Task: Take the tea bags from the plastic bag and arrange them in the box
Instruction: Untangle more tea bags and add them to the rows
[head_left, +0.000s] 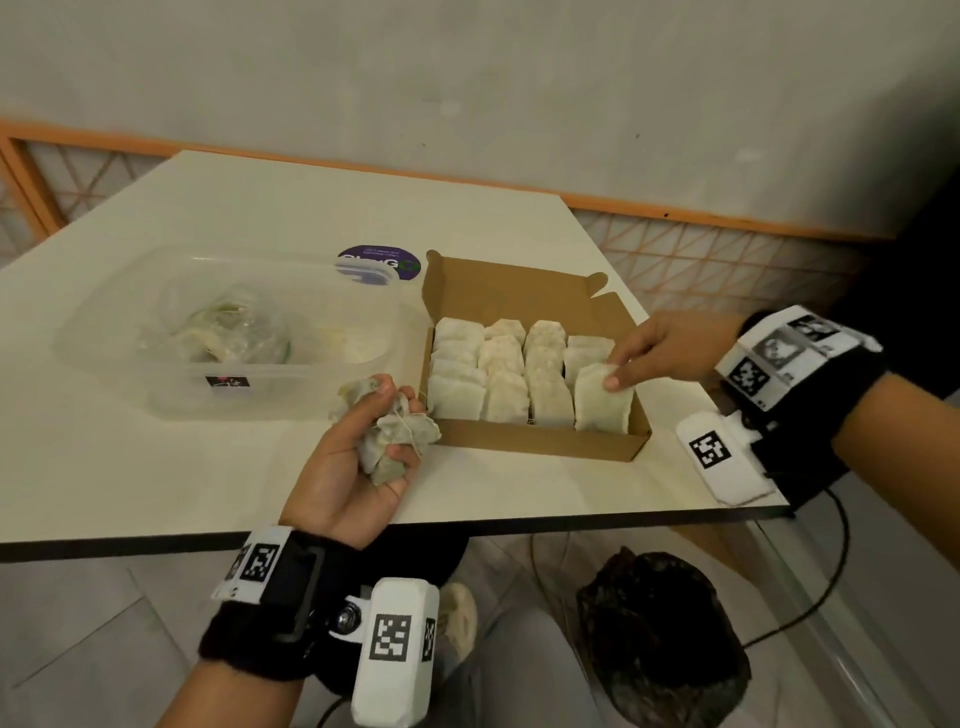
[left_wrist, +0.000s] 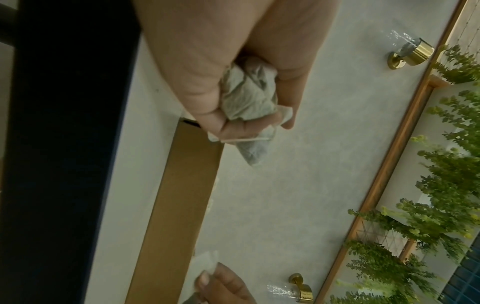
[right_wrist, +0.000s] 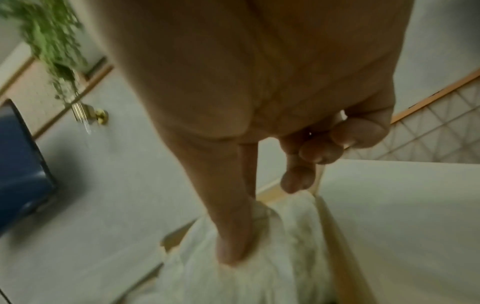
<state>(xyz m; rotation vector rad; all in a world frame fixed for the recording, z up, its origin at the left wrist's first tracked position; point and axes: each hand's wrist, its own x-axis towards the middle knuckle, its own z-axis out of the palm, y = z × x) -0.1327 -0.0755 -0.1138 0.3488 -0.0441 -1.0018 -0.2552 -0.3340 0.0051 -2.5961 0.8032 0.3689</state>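
An open cardboard box (head_left: 540, 441) sits mid-table with several tea bags (head_left: 498, 374) laid in rows. My right hand (head_left: 615, 374) reaches in from the right and pinches a tea bag (head_left: 597, 410) at the box's front right corner, thumb on top; in the right wrist view my right hand (right_wrist: 241, 246) has its thumb pressed onto that white bag (right_wrist: 291, 236). My left hand (head_left: 395, 415) hovers just left of the box, palm up, gripping a crumpled bunch of tea bags (head_left: 415, 431) with strings. The left wrist view shows my left hand (left_wrist: 246, 115) holding this bunch (left_wrist: 246, 96) beside the box wall (left_wrist: 182, 205). The plastic bag (head_left: 223, 332) lies crumpled to the left.
The plastic bag rests inside a clear plastic container (head_left: 311, 384) left of the box. A purple round sticker (head_left: 379, 262) is behind it. The table's near edge (head_left: 467, 525) runs just below my left hand. A dark bag (head_left: 660, 639) sits on the floor below.
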